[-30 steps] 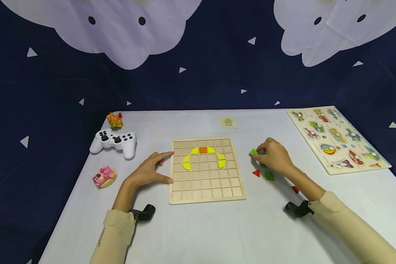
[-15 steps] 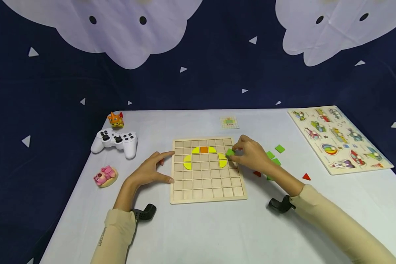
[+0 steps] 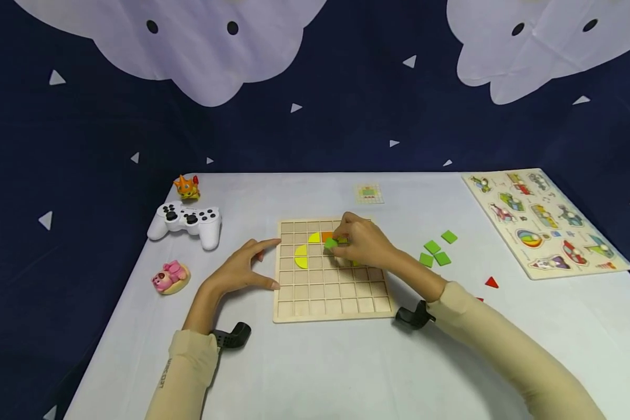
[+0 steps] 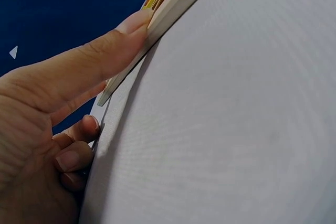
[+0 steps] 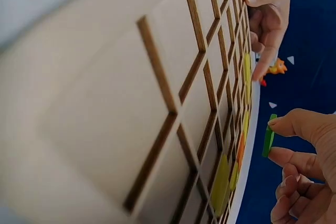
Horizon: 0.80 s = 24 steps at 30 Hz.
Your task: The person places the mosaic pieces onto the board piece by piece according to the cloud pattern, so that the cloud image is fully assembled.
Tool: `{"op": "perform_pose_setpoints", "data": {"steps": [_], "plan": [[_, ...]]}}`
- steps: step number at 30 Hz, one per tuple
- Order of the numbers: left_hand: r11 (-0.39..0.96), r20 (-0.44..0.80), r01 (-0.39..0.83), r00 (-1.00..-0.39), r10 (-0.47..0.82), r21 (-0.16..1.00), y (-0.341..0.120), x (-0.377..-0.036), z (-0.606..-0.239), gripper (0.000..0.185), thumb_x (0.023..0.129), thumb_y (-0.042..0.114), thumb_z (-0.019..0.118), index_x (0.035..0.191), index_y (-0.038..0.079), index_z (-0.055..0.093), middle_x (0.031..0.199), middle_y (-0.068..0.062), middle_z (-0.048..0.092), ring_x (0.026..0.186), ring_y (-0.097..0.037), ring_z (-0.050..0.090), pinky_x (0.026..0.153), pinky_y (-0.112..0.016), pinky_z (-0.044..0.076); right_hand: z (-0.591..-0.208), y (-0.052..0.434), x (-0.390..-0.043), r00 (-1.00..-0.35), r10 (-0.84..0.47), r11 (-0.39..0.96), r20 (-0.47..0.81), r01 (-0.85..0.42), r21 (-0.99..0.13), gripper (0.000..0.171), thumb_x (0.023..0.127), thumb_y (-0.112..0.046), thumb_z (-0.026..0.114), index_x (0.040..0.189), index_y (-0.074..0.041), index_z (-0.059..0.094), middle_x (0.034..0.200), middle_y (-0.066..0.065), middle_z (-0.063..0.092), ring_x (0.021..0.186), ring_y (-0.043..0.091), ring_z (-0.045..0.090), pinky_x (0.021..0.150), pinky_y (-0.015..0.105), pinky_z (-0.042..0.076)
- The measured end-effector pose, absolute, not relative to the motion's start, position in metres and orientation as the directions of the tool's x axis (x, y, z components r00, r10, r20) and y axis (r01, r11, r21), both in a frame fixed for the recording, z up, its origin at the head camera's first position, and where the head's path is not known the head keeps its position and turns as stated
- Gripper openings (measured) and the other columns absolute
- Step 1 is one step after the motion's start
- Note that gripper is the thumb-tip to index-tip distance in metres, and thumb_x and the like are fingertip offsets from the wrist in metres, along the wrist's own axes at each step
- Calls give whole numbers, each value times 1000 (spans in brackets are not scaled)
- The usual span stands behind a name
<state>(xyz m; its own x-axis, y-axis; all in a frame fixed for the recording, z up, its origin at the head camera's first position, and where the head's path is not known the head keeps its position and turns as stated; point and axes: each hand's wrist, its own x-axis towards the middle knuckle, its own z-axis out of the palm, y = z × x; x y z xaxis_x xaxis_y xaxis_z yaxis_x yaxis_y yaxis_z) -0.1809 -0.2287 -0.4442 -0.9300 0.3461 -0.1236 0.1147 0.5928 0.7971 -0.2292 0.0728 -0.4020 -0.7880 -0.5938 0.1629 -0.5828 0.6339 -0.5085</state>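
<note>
Head view: the right hand [image 3: 364, 245] reaches over the upper middle of the grid board [image 3: 331, 303], its grip pinching a green tile [image 3: 331, 243] between thumb and fingertips. The tile sits at the left tip of that grip, just below the orange tile [image 3: 326, 235] and beside the yellow pieces [image 3: 301, 256] already seated in the cells, so it seems held low and flat to drop into a cell. The left hand [image 3: 240, 271] lies at the board's left edge, fingers spread and fairly straight, thumb and forefinger against the rim, likely to keep the board from sliding. On the table [image 3: 304, 373], right of the board, lie 3 loose green tiles [image 3: 434, 251] and a red triangle [image 3: 491, 283]. A white gamepad [image 3: 186, 220], an orange toy [image 3: 186, 187] and a pink toy [image 3: 170, 276] sit at centre left; a peg puzzle [image 3: 546, 221] lies at the right, a small card [image 3: 369, 193] beyond the board.

Left wrist view: 1 straight finger [image 4: 100, 59] presses on the board's rim in the upper left of the frame, the other fingers loosely curled below it and holding nothing.

Right wrist view: at the lower right the thumb [image 5: 302, 127] and a finger clamp the green tile edge-on, clear of the board, above the orange and yellow pieces. The left hand shows at the upper right against the far rim.
</note>
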Motion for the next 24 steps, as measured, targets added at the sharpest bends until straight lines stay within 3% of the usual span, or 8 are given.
{"op": "perform_pose_setpoints", "data": {"steps": [7, 24], "plan": [[593, -128, 111, -929, 346, 797, -227, -181, -443, 97, 65, 24, 93, 149, 17, 46, 96, -6, 38, 94, -22, 39, 86, -41, 30, -404, 58, -234, -738, -660, 622, 141, -643, -447, 25, 84, -17, 78, 101, 0, 76, 92, 5, 57, 82, 17, 62, 69, 27, 52], [596, -131, 107, -931, 341, 796, -227, -180, -441, 97, 65, 26, 93, 149, 18, 46, 96, -6, 39, 94, -22, 39, 85, -40, 31, -414, 44, -236, -705, -702, 635, 100, -684, -358, 21, 86, -20, 77, 100, -3, 76, 94, 4, 58, 79, 15, 60, 73, 29, 52]]}}
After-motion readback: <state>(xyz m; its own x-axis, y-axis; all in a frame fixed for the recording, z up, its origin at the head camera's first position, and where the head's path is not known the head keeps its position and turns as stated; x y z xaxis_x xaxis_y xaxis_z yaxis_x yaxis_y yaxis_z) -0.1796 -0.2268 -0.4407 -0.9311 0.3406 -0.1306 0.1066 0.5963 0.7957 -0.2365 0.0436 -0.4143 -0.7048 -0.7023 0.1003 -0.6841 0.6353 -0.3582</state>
